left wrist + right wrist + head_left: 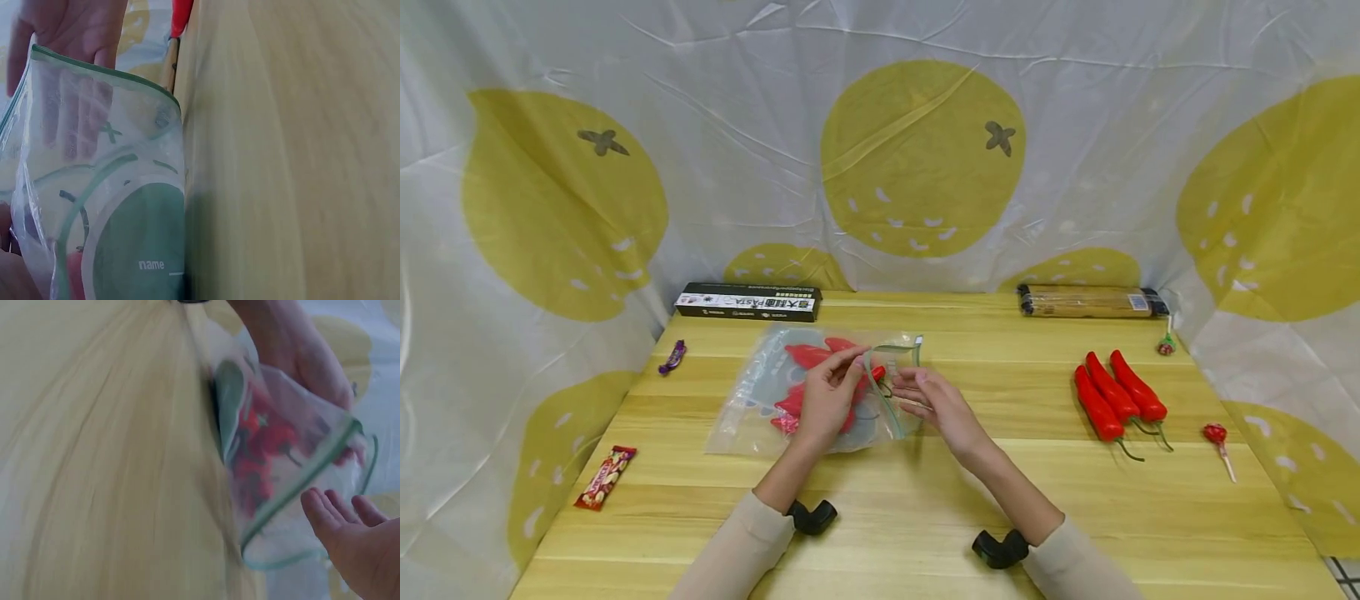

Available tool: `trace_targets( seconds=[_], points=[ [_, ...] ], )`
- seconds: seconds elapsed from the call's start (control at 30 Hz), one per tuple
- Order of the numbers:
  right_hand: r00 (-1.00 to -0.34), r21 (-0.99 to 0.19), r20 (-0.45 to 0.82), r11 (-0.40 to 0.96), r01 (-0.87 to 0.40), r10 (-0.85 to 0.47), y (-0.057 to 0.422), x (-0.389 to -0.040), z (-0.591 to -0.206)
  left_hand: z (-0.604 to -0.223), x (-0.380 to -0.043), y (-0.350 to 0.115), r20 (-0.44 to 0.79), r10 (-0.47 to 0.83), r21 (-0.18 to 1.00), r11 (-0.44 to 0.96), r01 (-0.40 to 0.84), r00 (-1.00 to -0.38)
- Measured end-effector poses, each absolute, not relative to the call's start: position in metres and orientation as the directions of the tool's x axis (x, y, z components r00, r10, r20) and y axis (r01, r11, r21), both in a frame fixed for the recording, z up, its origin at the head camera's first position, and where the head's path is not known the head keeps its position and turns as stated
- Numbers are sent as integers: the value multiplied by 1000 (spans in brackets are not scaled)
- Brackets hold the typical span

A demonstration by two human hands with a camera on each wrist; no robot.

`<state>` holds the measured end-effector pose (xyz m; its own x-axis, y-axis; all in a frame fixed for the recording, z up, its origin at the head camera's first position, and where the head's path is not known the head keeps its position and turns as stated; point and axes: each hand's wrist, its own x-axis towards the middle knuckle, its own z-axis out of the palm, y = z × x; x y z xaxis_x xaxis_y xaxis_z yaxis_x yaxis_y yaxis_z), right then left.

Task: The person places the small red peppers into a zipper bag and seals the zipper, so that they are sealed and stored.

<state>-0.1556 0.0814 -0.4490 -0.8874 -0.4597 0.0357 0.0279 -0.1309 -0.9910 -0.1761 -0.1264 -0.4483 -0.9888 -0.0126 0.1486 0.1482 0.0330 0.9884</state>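
Observation:
A clear zip bag (pixel 737 421) with a green-edged mouth lies mid-table, holding several red chili peppers (pixel 807 357). My left hand (pixel 827 400) pinches the bag near its mouth, thumb and forefinger together. At the parted mouth is my right hand (pixel 947 412), its fingers extended and holding nothing. In the left wrist view, the right-hand fingers (pixel 75 119) show through the plastic, above a green printed circle (pixel 140 244) marked "name". The right wrist view has the bag's green rim (pixel 300 481) gaping towards my right palm, with peppers (pixel 275 437) inside.
Three more red chili peppers (pixel 1120 396) lie at right, near a red lollipop (pixel 1215 433) and a green-wrapped one (pixel 1166 344). A black pasta box (pixel 748 302) and a brown packet (pixel 1086 302) stand along the back. At left are a purple candy (pixel 673 357) and a red snack bar (pixel 605 477).

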Motion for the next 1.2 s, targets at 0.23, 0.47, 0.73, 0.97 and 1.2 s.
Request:
trace_targets(
  seconds=[0.23, 0.47, 0.73, 0.97, 1.2],
  points=[
    [-949, -999, 42, 7, -46, -312, 137, -151, -448, -463, -183, -127, 134, -39, 990, 44, 132, -990],
    [-987, -960, 45, 267, -84, -151, 204, -145, -451, -458, -181, -131, 129, -56, 992, 7, 129, -990],
    [-994, -819, 89, 572, -36, 64, 270, -133, -447, -458, -183, -138, 139, -63, 989, 58, 136, -988],
    [-973, -686, 150, 727, 24, 173, 306, -120, -452, -453, -182, -140, 123, -52, 989, 93, 118, -991],
    [-983, -567, 111, 821, 59, 148, 320, -119, -462, -430, -172, -136, 142, -28, 982, 129, 137, -990]
  ],
)
